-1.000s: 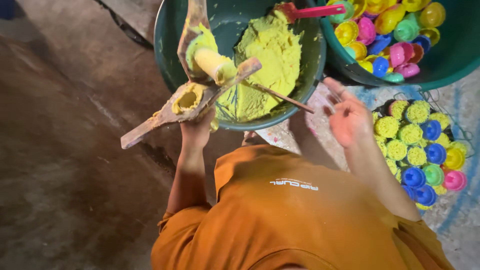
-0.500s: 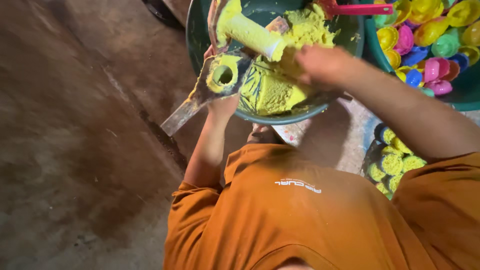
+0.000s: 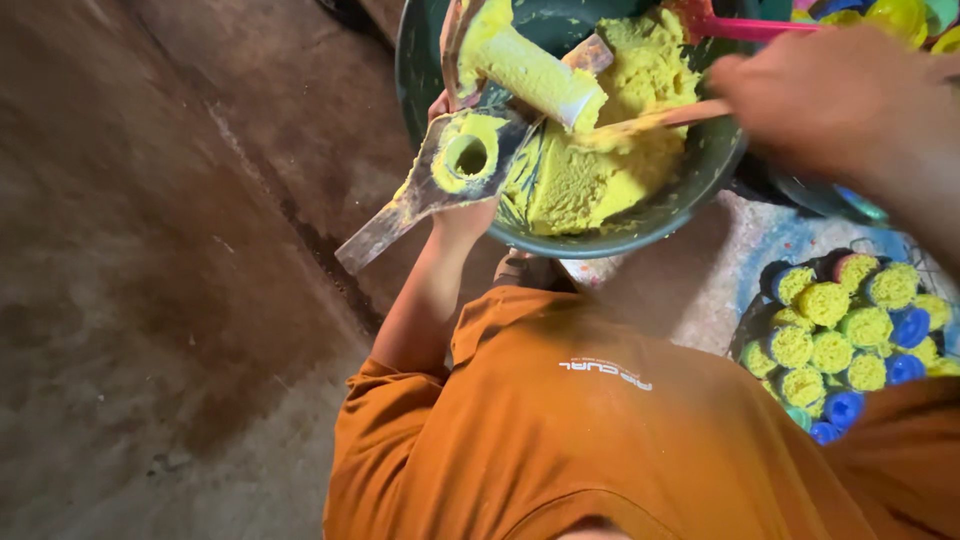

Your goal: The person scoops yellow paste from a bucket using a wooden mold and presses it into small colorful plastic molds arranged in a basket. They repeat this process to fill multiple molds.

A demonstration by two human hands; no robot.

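Item: my left hand [image 3: 455,105], fingers clamped on a wooden press [image 3: 455,165] upper centre over the dough bowl [image 3: 640,235]; right hand [image 3: 830,95] fingers pinching a stick [image 3: 660,120]; risk, I judge: paste dropping off the tilted press.

Bowl [image 3: 640,235] at 12 o'clock, dough [image 3: 610,170] in it, press [image 3: 440,180] at its 9 o'clock rim, filled caps [image 3: 850,330] at 3 o'clock.

Left hand [image 3: 462,215] under dough-caked wooden press [image 3: 462,160], right hand [image 3: 830,95] with stick [image 3: 655,120] over green bowl [image 3: 690,200].
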